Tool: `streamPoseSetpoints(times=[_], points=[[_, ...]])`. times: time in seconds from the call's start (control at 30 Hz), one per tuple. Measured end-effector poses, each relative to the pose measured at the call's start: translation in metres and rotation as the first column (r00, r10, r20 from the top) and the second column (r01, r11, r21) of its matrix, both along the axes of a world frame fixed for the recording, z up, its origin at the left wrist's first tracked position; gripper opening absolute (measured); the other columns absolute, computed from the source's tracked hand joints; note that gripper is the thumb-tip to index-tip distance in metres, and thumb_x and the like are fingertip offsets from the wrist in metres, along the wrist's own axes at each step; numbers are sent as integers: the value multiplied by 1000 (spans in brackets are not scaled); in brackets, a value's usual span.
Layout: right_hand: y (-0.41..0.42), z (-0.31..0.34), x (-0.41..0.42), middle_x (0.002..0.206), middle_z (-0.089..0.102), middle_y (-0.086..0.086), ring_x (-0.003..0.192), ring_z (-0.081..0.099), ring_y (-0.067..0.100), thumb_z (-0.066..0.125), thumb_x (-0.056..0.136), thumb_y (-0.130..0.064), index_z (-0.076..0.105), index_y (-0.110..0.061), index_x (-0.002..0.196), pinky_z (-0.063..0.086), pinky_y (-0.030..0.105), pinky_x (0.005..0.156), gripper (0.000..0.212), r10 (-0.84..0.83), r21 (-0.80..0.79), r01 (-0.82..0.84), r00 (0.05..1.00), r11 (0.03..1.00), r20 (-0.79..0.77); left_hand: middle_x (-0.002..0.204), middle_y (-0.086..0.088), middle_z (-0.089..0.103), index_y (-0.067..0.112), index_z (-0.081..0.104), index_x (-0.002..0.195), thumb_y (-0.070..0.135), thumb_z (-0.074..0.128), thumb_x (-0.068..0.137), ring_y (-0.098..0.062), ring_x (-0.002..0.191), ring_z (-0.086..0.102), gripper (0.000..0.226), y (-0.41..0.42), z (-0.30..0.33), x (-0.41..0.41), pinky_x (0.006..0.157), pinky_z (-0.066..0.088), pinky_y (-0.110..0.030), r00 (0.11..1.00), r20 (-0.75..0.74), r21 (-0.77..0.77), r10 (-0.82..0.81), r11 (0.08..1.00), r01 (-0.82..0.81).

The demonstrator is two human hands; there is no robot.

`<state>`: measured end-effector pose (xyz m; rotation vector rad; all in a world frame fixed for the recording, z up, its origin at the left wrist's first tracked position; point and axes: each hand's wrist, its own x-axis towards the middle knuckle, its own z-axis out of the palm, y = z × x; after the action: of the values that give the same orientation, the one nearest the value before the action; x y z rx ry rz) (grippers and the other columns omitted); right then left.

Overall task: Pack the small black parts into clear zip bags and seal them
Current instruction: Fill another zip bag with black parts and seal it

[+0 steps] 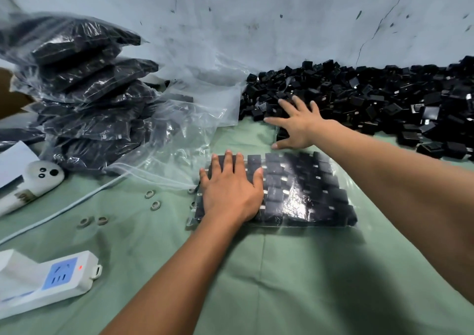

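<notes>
A clear zip bag [307,193] filled with rows of small black parts lies flat on the green cloth in the middle. My left hand [230,191] presses flat on the bag's left part, fingers straight. My right hand [297,124] reaches out beyond the bag with spread fingers, resting on the near edge of a big loose heap of black parts [384,104] along the wall. Whether a part sits under the palm is hidden.
A stack of filled bags [84,91] stands at the left, with empty clear bags [184,134] beside it. A white handheld device [33,183], its cable, a white power strip [51,278] and a few small rings [151,198] lie on the cloth at left.
</notes>
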<state>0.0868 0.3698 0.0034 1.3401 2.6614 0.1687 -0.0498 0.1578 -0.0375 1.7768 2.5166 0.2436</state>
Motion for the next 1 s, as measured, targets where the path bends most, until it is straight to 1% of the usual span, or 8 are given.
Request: streamPoseSetpoints(times=[0.17, 0.4, 0.5, 0.6, 0.7, 0.83, 0.93, 1.0], points=[[15, -13, 31, 170, 14, -7, 157, 0, 37, 30, 84, -89, 34, -59, 148, -11, 73, 115, 70, -56, -38, 54, 997, 998, -51, 173, 2, -3, 26, 5, 165, 65, 9, 101, -26, 159, -5, 75, 1, -2, -1, 127, -1, -55, 1000, -7, -1, -4, 1000, 4], [19, -15, 93, 156, 36, -5, 147, 19, 37, 46, 104, -51, 48, -46, 143, 28, 70, 109, 40, -189, -30, 187, 973, 982, -134, 173, 1, -3, 27, 3, 165, 66, 7, 101, -26, 159, -5, 75, 1, -3, -3, 127, -1, -55, 1000, -14, -12, -4, 1000, 4], [6, -8, 105, 138, 55, -8, 134, 34, 31, 61, 101, -35, 67, -44, 121, 32, 60, 107, 23, -135, -8, 138, 953, 990, -272, 173, 2, -2, 28, 4, 164, 67, 8, 101, -26, 159, -4, 75, 2, -1, -3, 127, 0, -56, 1000, -7, -10, -3, 1000, 3], [-18, -13, 107, 122, 67, -17, 125, 44, 24, 66, 99, -21, 77, -42, 98, 29, 51, 110, 23, -100, 75, 171, 822, 982, -560, 173, 1, -3, 27, 4, 165, 67, 8, 101, -27, 159, -5, 76, 2, 4, -4, 126, 2, -58, 1000, 0, -50, 1, 999, -1], [-49, -23, 112, 108, 71, -11, 108, 61, 18, 67, 98, -14, 80, -32, 101, 48, 45, 103, 23, -91, 6, 175, 544, 985, -834, 173, -3, -4, 25, 6, 165, 68, 13, 101, -31, 158, -7, 77, 6, 13, 3, 125, 1, -62, 998, 43, -134, 45, 990, -39], [-80, -38, 119, 107, 72, -7, 100, 68, 16, 67, 97, -16, 74, -38, 113, 55, 44, 98, 28, -227, -161, 282, 218, 946, -949, 157, -14, 39, 21, 51, 144, 60, 32, 104, -36, 150, 25, 59, 23, 29, 37, 122, 16, -64, 984, 178, 45, 9, 999, -17], [-90, -42, 128, 109, 69, -2, 107, 64, 21, 71, 95, -23, 60, -45, 134, 51, 44, 100, 46, -245, -147, 320, 290, 936, -925, 142, -6, 55, 27, 61, 136, 43, 48, 105, -25, 136, 44, 37, 42, 36, 69, 117, 34, -53, 913, 320, 237, -255, 954, 184], [-92, -39, 135, 107, 69, -5, 111, 61, 18, 74, 92, -28, 65, -40, 131, 49, 38, 97, 42, -181, -55, 355, 333, 933, -925, 137, -1, 57, 33, 67, 130, 31, 54, 105, -21, 133, 45, 28, 53, 39, 84, 116, 37, -51, 834, 360, 296, -418, 899, 323]])
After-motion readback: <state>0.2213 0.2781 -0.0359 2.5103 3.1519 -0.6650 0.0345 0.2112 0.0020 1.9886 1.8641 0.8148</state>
